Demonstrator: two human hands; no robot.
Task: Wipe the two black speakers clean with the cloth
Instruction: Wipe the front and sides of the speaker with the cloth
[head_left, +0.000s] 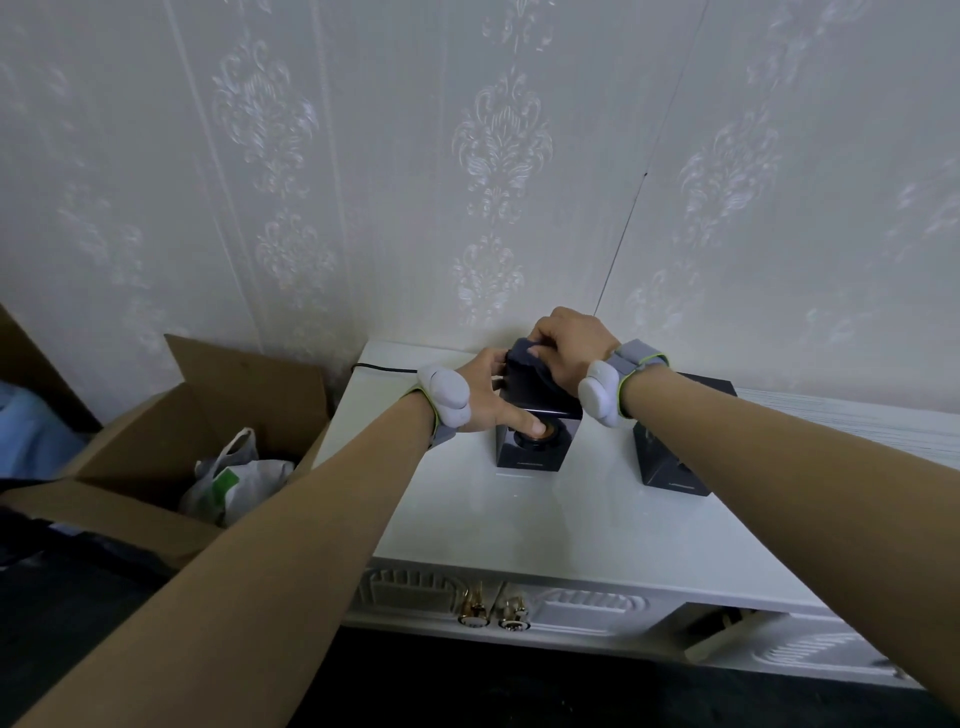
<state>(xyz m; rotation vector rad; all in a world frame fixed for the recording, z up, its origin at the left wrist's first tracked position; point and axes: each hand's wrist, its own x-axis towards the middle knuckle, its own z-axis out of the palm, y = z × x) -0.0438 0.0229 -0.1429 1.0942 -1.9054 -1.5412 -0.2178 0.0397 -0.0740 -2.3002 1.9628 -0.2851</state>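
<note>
Right hand (569, 338) bunches the cloth (530, 364) atop the left speaker (535, 441), steadied in the left hand's (483, 395) grip; the second speaker (670, 462), just right of it, likely comes next.

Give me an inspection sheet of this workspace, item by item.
Surface: glossy white cabinet top.
Job's things: left speaker being wiped on top with the dark cloth; right speaker stands apart, partly hidden by the forearm.
Clutter: nothing seen on the top.
Hands: right hand grips the cloth; left hand holds the left speaker, thumb on its front.
Cables: black cable at the back edge.
Surroundings: cardboard box holding a plastic bag; patterned wallpaper.
</note>
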